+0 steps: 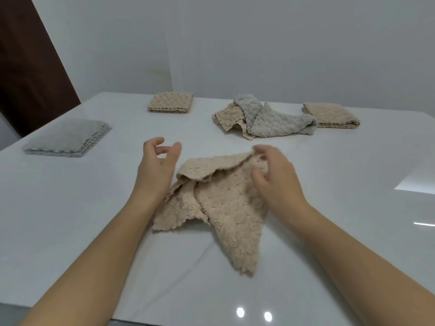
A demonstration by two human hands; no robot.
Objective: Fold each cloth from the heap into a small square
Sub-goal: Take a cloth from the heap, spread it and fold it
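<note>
A crumpled beige cloth [221, 203] lies in front of me on the white table [70, 220], one corner pointing toward me. My right hand [275, 175] grips the cloth's far right edge, fingers curled into the fabric. Beside the cloth's left side my left hand [160, 161] hovers with fingers spread, holding nothing. Farther back sits the heap [261, 118], a grey cloth draped over a beige one.
Folded piles stand around the table: a grey stack [68, 140] at the left, a beige square [170, 102] at the back, a beige folded pile [332, 115] at the back right. A wall rises behind the table; a dark door is at the far left.
</note>
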